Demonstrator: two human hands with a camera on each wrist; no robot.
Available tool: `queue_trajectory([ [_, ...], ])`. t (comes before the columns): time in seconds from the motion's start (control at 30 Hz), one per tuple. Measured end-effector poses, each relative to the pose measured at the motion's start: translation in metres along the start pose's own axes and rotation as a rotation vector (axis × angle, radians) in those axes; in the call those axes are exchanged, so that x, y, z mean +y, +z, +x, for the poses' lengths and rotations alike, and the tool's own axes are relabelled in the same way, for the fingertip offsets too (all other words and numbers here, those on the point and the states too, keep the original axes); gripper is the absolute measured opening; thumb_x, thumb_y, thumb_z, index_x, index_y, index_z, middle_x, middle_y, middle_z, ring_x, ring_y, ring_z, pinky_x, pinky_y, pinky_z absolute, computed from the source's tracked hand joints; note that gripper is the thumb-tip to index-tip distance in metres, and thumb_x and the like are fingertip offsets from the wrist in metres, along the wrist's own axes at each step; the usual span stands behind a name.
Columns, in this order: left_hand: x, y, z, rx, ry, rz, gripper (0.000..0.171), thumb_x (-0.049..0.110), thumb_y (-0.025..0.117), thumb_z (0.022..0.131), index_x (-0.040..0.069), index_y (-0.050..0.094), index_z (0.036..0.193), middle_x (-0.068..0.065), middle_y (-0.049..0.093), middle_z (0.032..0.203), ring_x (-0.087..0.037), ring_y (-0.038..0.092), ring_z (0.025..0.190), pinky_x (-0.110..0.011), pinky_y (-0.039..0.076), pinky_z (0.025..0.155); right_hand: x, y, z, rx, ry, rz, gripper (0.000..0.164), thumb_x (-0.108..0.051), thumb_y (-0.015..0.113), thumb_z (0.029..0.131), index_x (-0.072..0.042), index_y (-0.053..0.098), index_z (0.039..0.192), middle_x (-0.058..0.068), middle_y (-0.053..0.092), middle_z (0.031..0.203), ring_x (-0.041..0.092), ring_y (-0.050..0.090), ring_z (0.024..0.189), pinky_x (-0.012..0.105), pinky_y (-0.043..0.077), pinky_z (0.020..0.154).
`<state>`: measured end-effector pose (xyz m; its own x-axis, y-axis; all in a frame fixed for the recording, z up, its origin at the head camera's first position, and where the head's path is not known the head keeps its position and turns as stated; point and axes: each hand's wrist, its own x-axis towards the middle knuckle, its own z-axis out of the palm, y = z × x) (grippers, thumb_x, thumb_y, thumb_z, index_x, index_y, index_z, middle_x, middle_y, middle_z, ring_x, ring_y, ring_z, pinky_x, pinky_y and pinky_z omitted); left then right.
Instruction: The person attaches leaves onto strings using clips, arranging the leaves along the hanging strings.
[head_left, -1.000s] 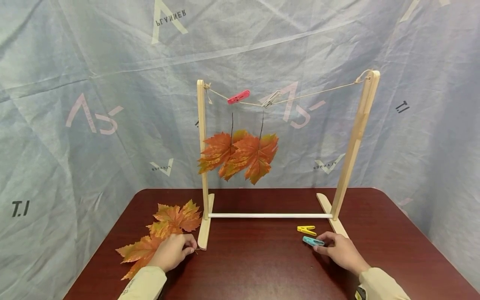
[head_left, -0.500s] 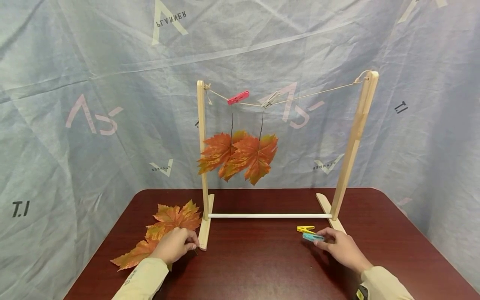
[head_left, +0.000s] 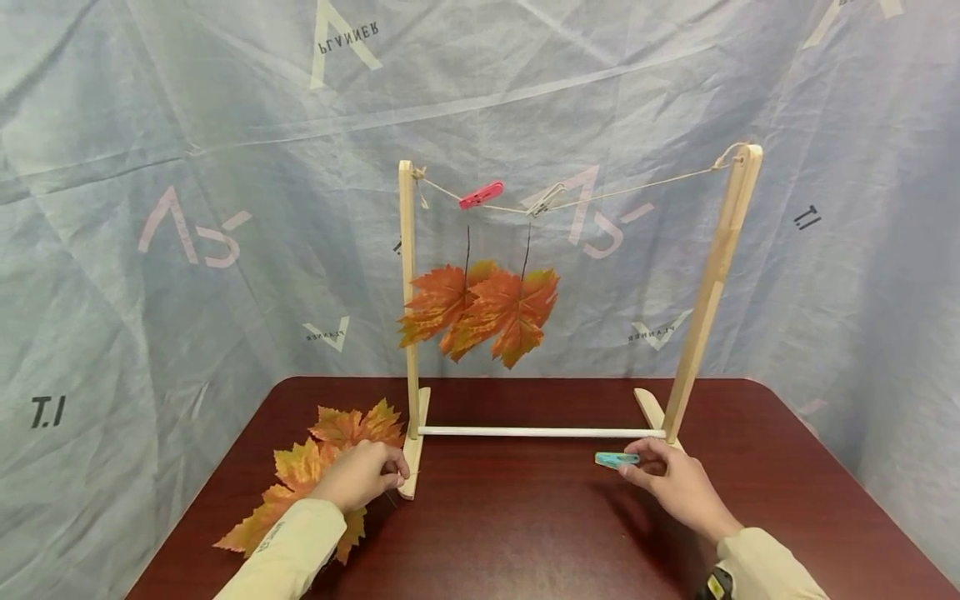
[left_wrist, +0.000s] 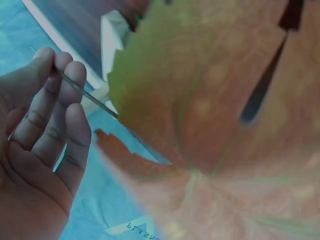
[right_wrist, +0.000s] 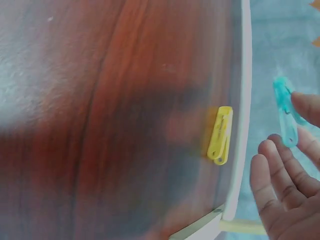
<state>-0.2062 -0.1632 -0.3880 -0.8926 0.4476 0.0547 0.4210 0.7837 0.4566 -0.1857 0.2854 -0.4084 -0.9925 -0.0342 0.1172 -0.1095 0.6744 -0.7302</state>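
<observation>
My left hand (head_left: 363, 475) pinches the thin stem (left_wrist: 85, 93) of an orange-green artificial maple leaf (left_wrist: 210, 115) between thumb and fingertips. In the head view that leaf spreads below and left of the hand, over another maple leaf (head_left: 352, 425) beside the stand's left foot. Between thumb and index finger, my right hand (head_left: 678, 492) holds a blue clothespin (head_left: 613, 460) above the table; its other fingers are loosely bent. On the tabletop lies a yellow clothespin (right_wrist: 220, 135), seen in the right wrist view but hidden in the head view.
A wooden stand with a right post (head_left: 708, 308) and a white crossbar (head_left: 540, 432) carries a sagging string (head_left: 637, 187). A pink clothespin (head_left: 482, 196) and a white clothespin (head_left: 546, 200) sit on it, with two maple leaves (head_left: 517, 312) hanging below. Printed cloth surrounds the table (head_left: 510, 533).
My left hand has risen slightly forward and right, bringing the leaf along by its stem. My right hand has lifted the blue clothespin forward and left, covering the yellow one in the head view.
</observation>
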Motion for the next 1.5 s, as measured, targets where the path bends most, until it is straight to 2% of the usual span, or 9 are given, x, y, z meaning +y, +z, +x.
queue_trajectory([
  [0.17, 0.011, -0.005, 0.004, 0.037, 0.025, -0.031, 0.012, 0.005, 0.076, 0.09, 0.016, 0.073, 0.085, 0.007, 0.067, 0.072, -0.004, 0.056, 0.062, -0.028, 0.047, 0.058, -0.011, -0.005, 0.003, 0.053, -0.046, 0.013, 0.029, -0.027, 0.074, 0.096, -0.009, 0.068, 0.117, 0.004, 0.071, 0.097, 0.018, 0.069, 0.086, 0.029, 0.053, 0.067],
  [0.27, 0.018, -0.006, 0.007, 0.031, 0.02, -0.062, 0.012, 0.005, 0.075, 0.091, 0.016, 0.074, 0.086, 0.005, 0.067, 0.073, -0.006, 0.056, 0.061, -0.027, 0.047, 0.057, -0.018, -0.009, 0.005, 0.055, -0.051, 0.011, 0.031, -0.032, 0.07, 0.098, -0.009, 0.068, 0.119, 0.001, 0.069, 0.095, 0.02, 0.067, 0.085, 0.03, 0.051, 0.066],
  [0.43, 0.031, -0.009, 0.012, 0.014, -0.023, -0.107, 0.011, 0.006, 0.074, 0.092, 0.016, 0.074, 0.087, 0.002, 0.066, 0.073, -0.01, 0.058, 0.062, -0.028, 0.047, 0.055, -0.027, -0.015, 0.009, 0.075, -0.084, -0.003, 0.038, -0.032, 0.074, 0.095, -0.006, 0.067, 0.122, 0.002, 0.069, 0.097, 0.019, 0.066, 0.088, 0.032, 0.051, 0.072],
  [0.57, 0.041, -0.014, 0.015, 0.028, -0.021, -0.117, 0.011, 0.007, 0.075, 0.091, 0.016, 0.074, 0.087, 0.005, 0.065, 0.073, -0.01, 0.06, 0.063, -0.028, 0.048, 0.056, -0.036, -0.019, 0.011, 0.08, -0.089, 0.007, 0.041, -0.031, 0.077, 0.093, -0.004, 0.065, 0.122, 0.004, 0.07, 0.1, 0.022, 0.067, 0.095, 0.036, 0.053, 0.077],
  [0.83, 0.059, -0.023, 0.025, 0.043, 0.0, -0.157, 0.011, 0.006, 0.074, 0.092, 0.015, 0.073, 0.087, 0.005, 0.066, 0.074, -0.013, 0.063, 0.064, -0.03, 0.051, 0.059, -0.054, -0.031, 0.012, 0.116, -0.178, -0.014, 0.034, -0.029, 0.076, 0.094, -0.007, 0.07, 0.12, 0.002, 0.071, 0.096, 0.021, 0.068, 0.09, 0.029, 0.054, 0.071],
  [1.07, 0.079, -0.029, 0.031, 0.065, -0.004, -0.181, 0.01, 0.008, 0.075, 0.092, 0.016, 0.073, 0.087, 0.007, 0.065, 0.071, -0.009, 0.061, 0.061, -0.03, 0.051, 0.059, -0.066, -0.042, 0.014, 0.135, -0.198, -0.006, 0.04, -0.033, 0.075, 0.094, -0.008, 0.068, 0.125, 0.002, 0.069, 0.097, 0.018, 0.066, 0.087, 0.029, 0.05, 0.067],
  [1.13, 0.084, -0.03, 0.033, 0.072, -0.003, -0.206, 0.008, 0.008, 0.075, 0.092, 0.014, 0.074, 0.087, 0.006, 0.066, 0.071, -0.01, 0.062, 0.061, -0.029, 0.051, 0.058, -0.069, -0.045, 0.015, 0.141, -0.202, -0.001, 0.041, -0.032, 0.077, 0.093, -0.008, 0.067, 0.124, 0.002, 0.069, 0.097, 0.014, 0.066, 0.085, 0.028, 0.049, 0.066],
  [1.27, 0.095, -0.031, 0.038, 0.09, 0.016, -0.269, 0.006, 0.006, 0.074, 0.093, 0.01, 0.073, 0.088, 0.003, 0.068, 0.072, -0.018, 0.065, 0.065, -0.029, 0.05, 0.059, -0.075, -0.05, 0.017, 0.157, -0.215, -0.001, 0.039, -0.031, 0.08, 0.091, -0.008, 0.068, 0.12, 0.002, 0.07, 0.094, 0.009, 0.064, 0.081, 0.026, 0.047, 0.065],
  [1.5, 0.113, -0.035, 0.048, 0.151, 0.001, -0.417, 0.005, 0.009, 0.074, 0.093, 0.004, 0.073, 0.094, 0.003, 0.071, 0.075, -0.029, 0.067, 0.068, -0.028, 0.051, 0.057, -0.089, -0.06, 0.02, 0.171, -0.236, 0.015, 0.038, -0.031, 0.082, 0.089, -0.01, 0.069, 0.118, 0.004, 0.071, 0.094, 0.012, 0.067, 0.081, 0.027, 0.051, 0.065],
])
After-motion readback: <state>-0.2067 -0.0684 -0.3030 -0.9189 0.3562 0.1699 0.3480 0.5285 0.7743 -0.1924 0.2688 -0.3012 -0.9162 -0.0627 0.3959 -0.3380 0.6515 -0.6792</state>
